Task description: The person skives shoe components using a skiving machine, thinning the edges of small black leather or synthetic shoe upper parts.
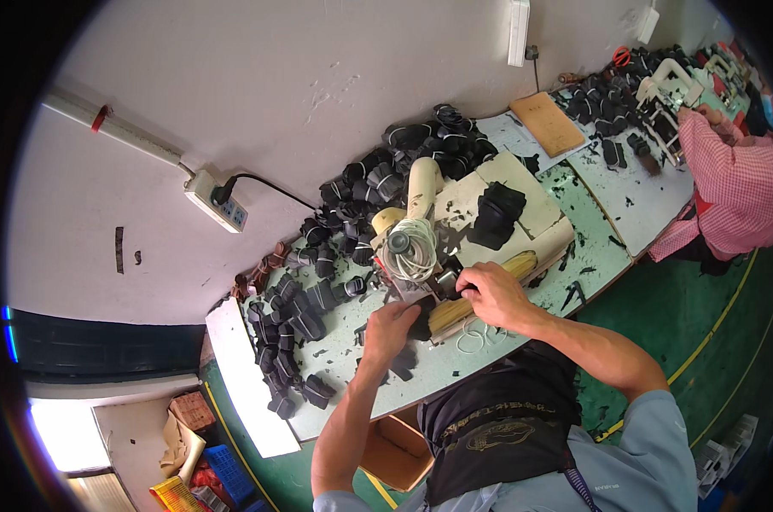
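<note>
A cream bench machine (540,235) with an upright arm (421,188) stands on the light green table before me. My left hand (389,331) is closed on a black piece of material (420,318) at the machine's front left corner. My right hand (495,295) reaches over a yellowish ribbed strip (451,317) along the machine's front. Its fingers are bent together beside a shiny metal part (447,282), and whatever they hold is hidden. White looped bands (410,252) hang on the machine's arm. A stack of black pieces (496,215) lies on its top.
Tied black bundles (288,311) line the table's back and left. Loose white bands (472,337) and a black tool (573,294) lie near the front edge. A power strip (216,201) is on the wall. At right a person in a checked pink top (745,188) sits by another machine.
</note>
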`<state>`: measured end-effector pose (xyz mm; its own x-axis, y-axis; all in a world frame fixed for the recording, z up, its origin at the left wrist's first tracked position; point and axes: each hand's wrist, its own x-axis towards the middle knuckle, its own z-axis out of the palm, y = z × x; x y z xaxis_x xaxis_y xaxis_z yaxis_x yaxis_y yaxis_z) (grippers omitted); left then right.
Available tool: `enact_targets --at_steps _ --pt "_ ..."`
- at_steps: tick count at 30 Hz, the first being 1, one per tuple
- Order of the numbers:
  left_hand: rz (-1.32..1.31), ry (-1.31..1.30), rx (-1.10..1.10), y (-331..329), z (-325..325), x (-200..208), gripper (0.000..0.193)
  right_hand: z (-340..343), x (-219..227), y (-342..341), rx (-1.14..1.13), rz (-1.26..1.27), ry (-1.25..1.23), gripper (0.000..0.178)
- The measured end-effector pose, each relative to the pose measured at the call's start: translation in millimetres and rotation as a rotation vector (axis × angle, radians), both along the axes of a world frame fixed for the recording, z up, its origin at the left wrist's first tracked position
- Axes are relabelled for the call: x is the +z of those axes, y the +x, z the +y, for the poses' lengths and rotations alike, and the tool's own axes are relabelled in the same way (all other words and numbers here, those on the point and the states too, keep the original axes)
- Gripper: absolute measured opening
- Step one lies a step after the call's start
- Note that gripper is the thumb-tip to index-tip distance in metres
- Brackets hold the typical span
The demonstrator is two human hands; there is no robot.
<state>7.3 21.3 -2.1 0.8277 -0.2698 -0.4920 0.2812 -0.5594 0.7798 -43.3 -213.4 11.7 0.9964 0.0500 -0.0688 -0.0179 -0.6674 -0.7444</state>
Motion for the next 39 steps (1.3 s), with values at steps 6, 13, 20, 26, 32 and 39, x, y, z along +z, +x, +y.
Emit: enact_targets --at_steps 6,13,20,26,32,39 --pt "-0.083 -0.001 -0.050 -2 -20 -2 0.028 17 0 1 -0.020 -0.175 -0.107 0.013" --pt "0.024 -0.026 -0.009 -1 -1 8 0.030 -5 -5 -5 -0.031 -0.089 -0.009 0.020" --pt "-0.152 0.073 -0.086 1 -38 9 0.030 15 -8 0 -0.010 -0.263 -0.109 0.019" --pt "0.166 -0.306 -0.061 -4 5 10 0.029 5 0 -9 -0.058 -0.181 -0.086 0.020" --pt "0.042 -0.111 0.057 2 6 -14 0.022 -2 2 -6 0.019 -0.083 0.002 0.013" --pt "-0.277 0.054 0.011 -4 -38 1 0.026 15 0 -2 -0.020 -0.222 -0.069 0.015"
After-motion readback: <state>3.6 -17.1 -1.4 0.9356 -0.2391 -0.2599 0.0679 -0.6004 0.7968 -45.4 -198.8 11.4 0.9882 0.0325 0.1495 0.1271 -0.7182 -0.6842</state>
